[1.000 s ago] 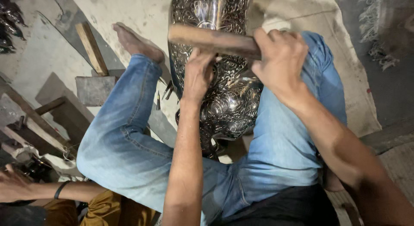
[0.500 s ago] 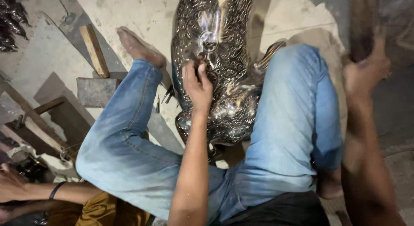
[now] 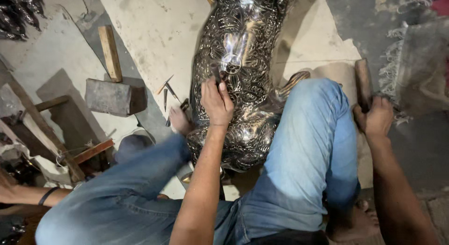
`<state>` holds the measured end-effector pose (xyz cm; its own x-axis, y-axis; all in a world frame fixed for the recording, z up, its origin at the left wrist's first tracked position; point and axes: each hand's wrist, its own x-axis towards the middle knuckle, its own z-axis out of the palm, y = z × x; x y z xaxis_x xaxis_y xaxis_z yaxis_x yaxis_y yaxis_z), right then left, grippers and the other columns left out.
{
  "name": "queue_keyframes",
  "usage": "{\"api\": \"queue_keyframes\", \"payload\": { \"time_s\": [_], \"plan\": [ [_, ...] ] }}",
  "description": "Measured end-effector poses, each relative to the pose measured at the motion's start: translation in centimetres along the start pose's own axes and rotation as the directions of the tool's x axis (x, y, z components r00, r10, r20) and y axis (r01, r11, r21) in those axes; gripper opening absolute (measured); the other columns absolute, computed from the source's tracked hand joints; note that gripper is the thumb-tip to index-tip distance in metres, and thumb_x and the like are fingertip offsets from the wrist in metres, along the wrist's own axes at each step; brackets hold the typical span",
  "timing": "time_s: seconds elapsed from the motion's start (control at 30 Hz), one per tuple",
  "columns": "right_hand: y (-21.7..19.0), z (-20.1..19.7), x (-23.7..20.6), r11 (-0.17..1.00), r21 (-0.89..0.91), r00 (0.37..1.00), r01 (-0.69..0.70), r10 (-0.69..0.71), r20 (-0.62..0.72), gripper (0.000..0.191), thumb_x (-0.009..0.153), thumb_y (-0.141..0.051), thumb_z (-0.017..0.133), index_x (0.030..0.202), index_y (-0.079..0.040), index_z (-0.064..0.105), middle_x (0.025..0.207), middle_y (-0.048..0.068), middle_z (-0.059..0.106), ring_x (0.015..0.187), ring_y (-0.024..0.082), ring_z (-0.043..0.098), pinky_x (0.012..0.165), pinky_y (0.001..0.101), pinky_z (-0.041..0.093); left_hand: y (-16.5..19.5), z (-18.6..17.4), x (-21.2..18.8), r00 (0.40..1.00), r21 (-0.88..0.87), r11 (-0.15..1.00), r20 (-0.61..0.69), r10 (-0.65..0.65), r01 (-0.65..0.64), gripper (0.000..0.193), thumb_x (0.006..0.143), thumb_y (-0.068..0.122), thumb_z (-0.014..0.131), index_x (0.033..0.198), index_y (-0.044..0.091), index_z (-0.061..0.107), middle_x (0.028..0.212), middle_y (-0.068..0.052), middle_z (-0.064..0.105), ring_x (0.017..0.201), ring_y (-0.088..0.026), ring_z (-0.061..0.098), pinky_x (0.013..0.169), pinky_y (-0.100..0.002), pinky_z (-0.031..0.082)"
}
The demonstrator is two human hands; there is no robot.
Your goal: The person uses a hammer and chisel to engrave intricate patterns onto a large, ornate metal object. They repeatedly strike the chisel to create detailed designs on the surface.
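Both hands were busy: the left hand (image 3: pixel 216 101) pinched a chisel (image 3: pixel 216 73) against the embossed metal figure (image 3: pixel 243 76) lying on the floor between the knees, the right hand (image 3: pixel 374 118) clenched round a mallet (image 3: pixel 363 81). Steady, upright chisel and short, square blows would probably suit best.

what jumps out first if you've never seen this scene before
The shiny embossed metal figure lying on the floor between the person's jean-clad legs catches the eye first, gleaming in the upper middle. The left hand presses a small punch against its patterned surface, while the right hand at the far right grips a wooden mallet. A heavy block hammer lies on the floor to the left.
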<state>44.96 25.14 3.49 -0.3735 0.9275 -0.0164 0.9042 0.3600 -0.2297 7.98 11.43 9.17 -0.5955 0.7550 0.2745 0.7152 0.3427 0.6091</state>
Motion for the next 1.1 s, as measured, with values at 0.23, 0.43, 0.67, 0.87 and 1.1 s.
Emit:
{"api": "queue_keyframes", "payload": {
  "time_s": [0.23,0.43,0.67,0.87,1.1],
  "plan": [
    [-0.6,1.1,4.6,0.998,0.062,1.0,0.018,-0.018,0.01,0.042,0.095,-0.037,0.076,0.099,0.001,0.06,0.097,0.023,0.062,0.091,0.043,0.062,0.082,0.0516,0.051,-0.4,-0.3,-0.9,0.997,-0.087,0.994,-0.013,0.071,-0.072,0.023,0.111,0.016,0.044,0.118,-0.002,0.056,0.105,-0.021,0.062,0.095,-0.038,0.059,0.083,-0.049,0.049],
    [-1.1,3.2,5.7,0.996,-0.072,0.998,-0.051,0.052,0.024,0.05,0.104,-0.049,0.067,0.102,0.001,0.061,0.091,0.024,0.061,0.076,0.042,0.061,0.072,0.0534,0.05,-2.3,0.9,-4.1,0.999,-0.027,1.0,0.054,-0.01,0.011,0.02,0.106,0.014,0.046,0.109,-0.001,0.058,0.094,-0.018,0.06,0.083,-0.032,0.054,0.071,-0.046,0.044],
    [-1.3,3.2,6.3,0.979,-0.182,0.988,-0.088,0.109,0.108,0.053,0.107,-0.048,0.071,0.108,0.003,0.058,0.09,0.021,0.059,0.078,0.041,0.063,0.074,0.0521,0.052,-3.1,2.2,-6.9,0.989,0.178,0.973,0.023,0.146,-0.148,0.015,0.097,0.013,0.052,0.108,0.011,0.063,0.091,-0.003,0.059,0.078,-0.016,0.049,0.068,-0.034,0.038],
    [-2.2,2.8,6.9,0.991,-0.13,0.999,0.041,-0.037,0.036,0.051,0.106,-0.041,0.068,0.116,0.007,0.055,0.093,0.025,0.057,0.081,0.045,0.06,0.072,0.0517,0.049,-2.9,1.9,-7.2,0.984,0.2,0.963,0.05,0.172,-0.178,0.025,0.092,0.001,0.053,0.114,0.013,0.056,0.099,-0.001,0.049,0.091,-0.017,0.047,0.085,-0.037,0.036],
    [-1.5,2.1,7.5,0.994,-0.039,0.937,-0.102,0.109,0.332,0.054,0.106,-0.046,0.06,0.113,0.007,0.052,0.088,0.025,0.052,0.076,0.045,0.055,0.071,0.0562,0.045,-2.6,1.4,-7.6,0.979,0.2,0.968,0.17,0.116,-0.15,0.042,0.068,0.01,0.063,0.11,0.015,0.058,0.101,-0.009,0.05,0.094,-0.027,0.046,0.08,-0.046,0.034]
  ]
}}
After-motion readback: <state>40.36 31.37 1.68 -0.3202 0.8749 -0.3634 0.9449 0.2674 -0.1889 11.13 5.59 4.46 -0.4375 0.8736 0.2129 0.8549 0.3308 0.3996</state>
